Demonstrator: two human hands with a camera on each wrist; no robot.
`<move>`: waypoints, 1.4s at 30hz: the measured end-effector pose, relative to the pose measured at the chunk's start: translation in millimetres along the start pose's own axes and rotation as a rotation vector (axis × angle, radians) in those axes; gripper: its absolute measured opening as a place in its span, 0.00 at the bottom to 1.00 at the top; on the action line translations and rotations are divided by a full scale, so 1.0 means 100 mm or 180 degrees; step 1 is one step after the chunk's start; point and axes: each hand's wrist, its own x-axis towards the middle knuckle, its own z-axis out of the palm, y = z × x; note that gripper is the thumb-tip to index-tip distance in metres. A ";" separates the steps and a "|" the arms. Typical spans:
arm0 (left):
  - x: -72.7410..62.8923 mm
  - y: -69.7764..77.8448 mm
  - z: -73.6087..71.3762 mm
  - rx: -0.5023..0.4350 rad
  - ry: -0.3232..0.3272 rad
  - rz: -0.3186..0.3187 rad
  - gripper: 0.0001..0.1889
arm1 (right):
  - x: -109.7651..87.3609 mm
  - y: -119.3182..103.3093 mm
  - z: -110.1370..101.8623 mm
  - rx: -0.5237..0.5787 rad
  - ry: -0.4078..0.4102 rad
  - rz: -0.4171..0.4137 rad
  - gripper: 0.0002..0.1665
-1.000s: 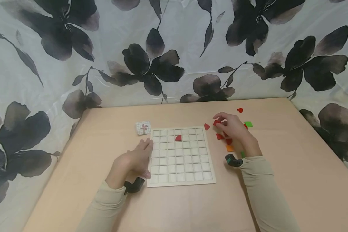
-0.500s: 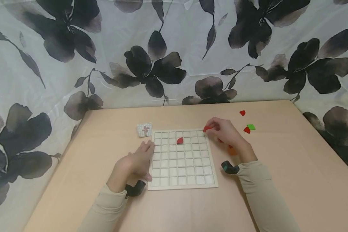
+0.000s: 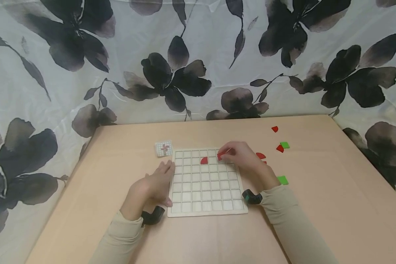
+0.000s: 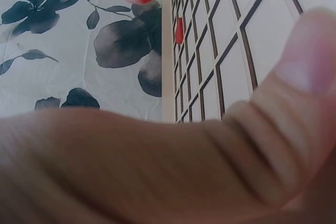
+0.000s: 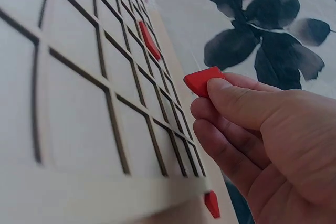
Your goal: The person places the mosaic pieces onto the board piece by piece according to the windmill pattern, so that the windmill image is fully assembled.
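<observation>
Backed by a white cloth (image 3: 128, 36) printed with large dark grey flowers (image 3: 156, 69) and trailing leaves (image 3: 33, 71), faintly creased in places. Reaches down to the far edge of a plain, light wood-toned desk (image 3: 85, 183) and continues past both its side edges. Looks softly and fairly evenly lit throughout.

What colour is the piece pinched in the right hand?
Red piece, clearest in the right wrist view.

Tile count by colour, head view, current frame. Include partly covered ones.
Red tiles: 6 (1 on the grid board, 1 in the right hand, 4 on the table)
Green tiles: 2
Total: 8 visible; the right hand may hide more.
</observation>
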 end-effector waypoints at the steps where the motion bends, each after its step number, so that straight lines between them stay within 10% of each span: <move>1: 0.00 0.00 0.00 0.0006 -0.0006 0.0009 0.69 | 0.00 -0.01 0.02 0.0009 -0.0026 0.0012 0.10; 11: 0.04 0.01 -0.03 0.0042 0.0009 0.0013 0.68 | 0.03 -0.07 0.12 -0.0089 -0.0258 -0.0358 0.14; 22: 0.03 0.00 -0.02 0.0007 -0.0036 0.0006 0.69 | 0.02 -0.18 0.24 -0.0076 -0.0195 0.0132 0.14; 42: 0.05 -0.03 0.01 -0.0005 -0.0048 -0.0014 0.69 | 0.00 -0.32 0.41 -0.0408 -0.0269 0.0046 0.18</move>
